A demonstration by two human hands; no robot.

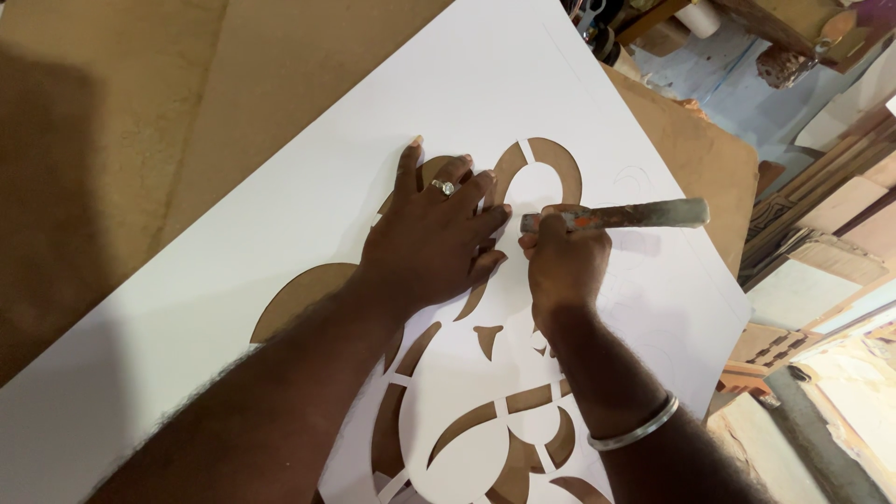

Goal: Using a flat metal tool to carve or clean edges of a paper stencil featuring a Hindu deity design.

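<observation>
A large white sheet [485, 84] with curved cut-out shapes lies on a brown board [709, 159]. My left hand [434, 238], a ring on one finger, presses flat on the sheet beside the cut-outs, fingers spread. My right hand [563, 261], with a metal bangle at the wrist, grips a grey metal chisel-like tool [635, 216] that lies nearly level, its tip hidden beside my left fingertips and its butt pointing right. The two hands almost touch.
A second brown board [103, 140] lies under the sheet at the left. Past the board's right edge lie stacked wooden pieces and carved panels [821, 224]. Clutter and wood blocks [784, 37] sit at the top right.
</observation>
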